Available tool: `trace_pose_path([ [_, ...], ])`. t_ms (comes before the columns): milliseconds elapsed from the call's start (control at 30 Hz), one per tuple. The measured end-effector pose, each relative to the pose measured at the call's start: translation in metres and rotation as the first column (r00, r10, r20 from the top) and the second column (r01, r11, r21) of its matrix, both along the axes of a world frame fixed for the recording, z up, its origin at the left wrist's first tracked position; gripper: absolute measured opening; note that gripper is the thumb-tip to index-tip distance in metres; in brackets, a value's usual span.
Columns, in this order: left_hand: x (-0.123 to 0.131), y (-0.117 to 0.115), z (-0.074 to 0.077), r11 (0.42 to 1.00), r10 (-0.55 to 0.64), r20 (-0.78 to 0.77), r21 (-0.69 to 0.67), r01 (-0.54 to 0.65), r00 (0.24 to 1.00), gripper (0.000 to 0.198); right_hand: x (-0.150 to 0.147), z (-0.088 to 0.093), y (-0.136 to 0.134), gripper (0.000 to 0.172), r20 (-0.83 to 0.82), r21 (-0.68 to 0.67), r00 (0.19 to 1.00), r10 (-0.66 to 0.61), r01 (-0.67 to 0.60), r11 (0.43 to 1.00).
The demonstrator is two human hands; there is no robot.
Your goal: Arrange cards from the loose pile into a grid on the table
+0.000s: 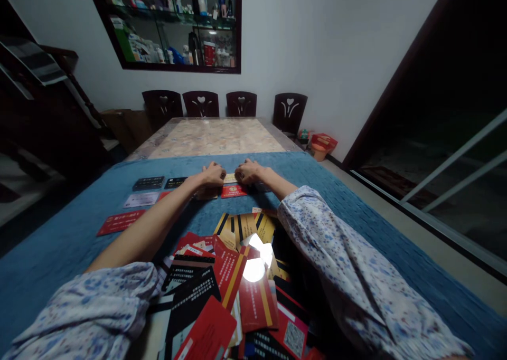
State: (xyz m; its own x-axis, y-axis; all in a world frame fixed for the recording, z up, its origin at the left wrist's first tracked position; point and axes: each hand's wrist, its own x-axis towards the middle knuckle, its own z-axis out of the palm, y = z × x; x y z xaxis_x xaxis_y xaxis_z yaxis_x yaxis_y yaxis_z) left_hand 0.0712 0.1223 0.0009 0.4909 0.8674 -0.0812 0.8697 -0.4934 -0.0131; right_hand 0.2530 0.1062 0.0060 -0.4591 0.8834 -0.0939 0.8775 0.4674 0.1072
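Observation:
My left hand and my right hand reach far out over the blue cloth, fingers curled. A pale yellow card lies between them, its two ends held in my fingers. Just nearer than it is a red card. To the left are a black card, another dark card partly behind my left wrist, a lilac card and a dark red card. Close to me spreads a loose heap of red, black and gold cards, with bright glare on part of it.
The blue cloth covers the near part of the table; its stone-patterned top shows beyond. Several dark chairs stand along the far end. An orange bin is on the floor to the right, and glass shelves are set in the wall.

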Motion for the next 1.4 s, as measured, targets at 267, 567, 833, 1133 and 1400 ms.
trace_pose_path([
  [267, -0.004, 0.002, -0.002, 0.999, -0.033, -0.008, 0.033, 0.033, 0.999, 0.034, 0.005, 0.006, -0.007, 0.047, -0.037, 0.046, 0.999, 0.02, -0.018, 0.999],
  [567, 0.002, -0.02, 0.006, 0.988, -0.108, 0.061, 0.115, 0.101, 0.992, 0.046, 0.029, 0.023, -0.035, 0.052, -0.02, 0.105, 1.0, 0.007, -0.004, 0.994],
  [833, 0.025, -0.053, 0.009, 0.976, -0.186, 0.127, 0.138, 0.168, 0.974, 0.051, 0.061, 0.021, -0.063, 0.047, -0.108, 0.179, 0.994, 0.016, 0.003, 0.984],
  [1133, 0.059, -0.08, 0.002, 0.959, -0.266, 0.142, 0.138, 0.247, 0.953, 0.05, 0.098, 0.012, -0.1, 0.053, -0.159, 0.229, 0.987, -0.008, 0.045, 0.972],
  [1400, 0.09, -0.106, 0.001, 0.935, -0.349, 0.156, 0.124, 0.332, 0.924, 0.054, 0.135, 0.0, -0.122, 0.061, -0.235, 0.24, 0.97, -0.058, 0.115, 0.964],
])
